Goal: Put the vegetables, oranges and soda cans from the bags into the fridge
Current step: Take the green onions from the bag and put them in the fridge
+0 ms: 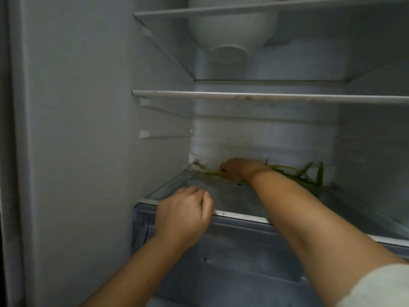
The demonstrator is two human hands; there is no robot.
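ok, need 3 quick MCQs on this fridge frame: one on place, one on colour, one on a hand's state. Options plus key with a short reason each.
1. Where do the leafy stalks lie?
A. on the top shelf
B. at the back of the lowest glass shelf
C. in the drawer

2. What colour is the bowl on the upper shelf?
A. white
B. red
C. black

3. What is the right hand doing?
A. hanging idle outside the fridge
B. lying flat on the drawer
C. gripping the stalks

Key: 1 B, the greens stretch along the rear wall on the shelf above the drawer. 2 A, the bowl seen through the glass is plain white. 3 C, its fingers curl round the stalks deep inside, while the left hand rests at the shelf's front edge.
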